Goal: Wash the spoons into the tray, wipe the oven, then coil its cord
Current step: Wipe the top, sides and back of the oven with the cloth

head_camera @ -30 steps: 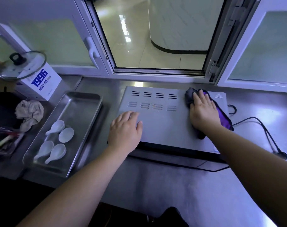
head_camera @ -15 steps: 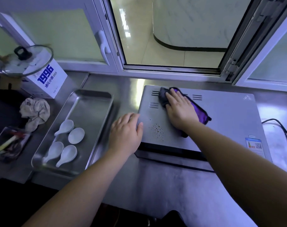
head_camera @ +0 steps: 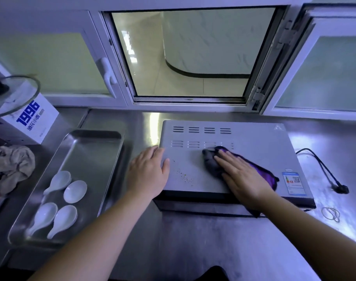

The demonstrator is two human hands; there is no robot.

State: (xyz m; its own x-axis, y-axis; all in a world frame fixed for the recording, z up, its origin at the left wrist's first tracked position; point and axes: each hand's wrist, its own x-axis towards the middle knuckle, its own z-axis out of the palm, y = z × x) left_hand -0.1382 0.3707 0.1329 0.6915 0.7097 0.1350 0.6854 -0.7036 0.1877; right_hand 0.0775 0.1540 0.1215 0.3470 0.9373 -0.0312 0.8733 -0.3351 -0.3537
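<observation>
The flat grey metal oven [head_camera: 244, 159] sits on the shiny steel bench [head_camera: 173, 240], just under the open window [head_camera: 193, 53]. The right hand [head_camera: 242, 177] lies flat with its fingers spread, pressing a purple and dark grey cloth [head_camera: 264, 173] down on the oven's top. The left hand [head_camera: 148, 173] rests flat and open on the oven's left edge, holding nothing. Small brown crumbs [head_camera: 184, 176] dot the top between the two hands. The oven's black cord [head_camera: 319, 165] lies loose on the bench to the right, with its plug at the end. To the left of the oven is a long silver metal tray [head_camera: 96, 151] with four white spoons [head_camera: 59, 201] lying in its near end. A crumpled beige rag [head_camera: 10, 165] sits left of the tray.
</observation>
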